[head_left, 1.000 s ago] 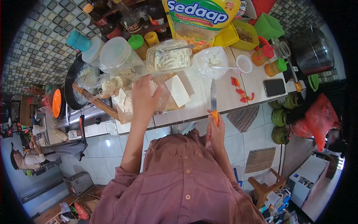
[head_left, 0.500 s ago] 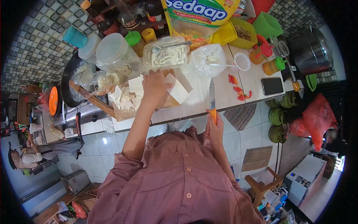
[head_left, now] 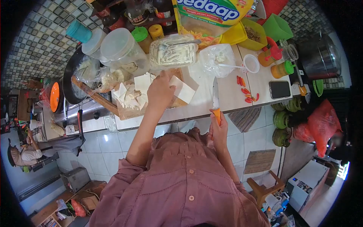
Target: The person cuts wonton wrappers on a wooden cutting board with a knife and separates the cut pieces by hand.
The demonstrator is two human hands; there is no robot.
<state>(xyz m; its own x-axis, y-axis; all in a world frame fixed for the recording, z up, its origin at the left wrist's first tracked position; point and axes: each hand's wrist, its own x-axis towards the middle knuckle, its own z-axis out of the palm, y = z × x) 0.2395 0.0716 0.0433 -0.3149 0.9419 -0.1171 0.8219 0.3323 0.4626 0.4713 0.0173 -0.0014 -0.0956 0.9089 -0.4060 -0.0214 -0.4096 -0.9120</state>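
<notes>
My left hand (head_left: 162,91) is over the wooden cutting board (head_left: 174,103), its fingers curled down onto flat white wrapper sheets. One square wrapper sheet (head_left: 183,90) lies tilted by my thumb; another sheet (head_left: 143,83) sits to the left of my fingers. My fingertips are partly hidden. Cut white wrapper pieces (head_left: 128,97) are heaped loosely on the board's left part. At the counter's front edge, my right hand (head_left: 218,128) grips a knife (head_left: 216,94) by its orange handle, the blade pointing away from me and apart from the sheets.
Behind the board stand a clear tub of white spread (head_left: 176,54) and a plastic bag (head_left: 217,58). Red chilies (head_left: 245,90) and a phone (head_left: 280,90) lie to the right. A wooden stick (head_left: 92,95) crosses the left side near a black pan (head_left: 70,79). Another person (head_left: 28,153) is far left.
The view has shifted slightly, so the counter items appear further right and a little lower. My left hand stays at the sheets, and my right hand still holds the knife.
</notes>
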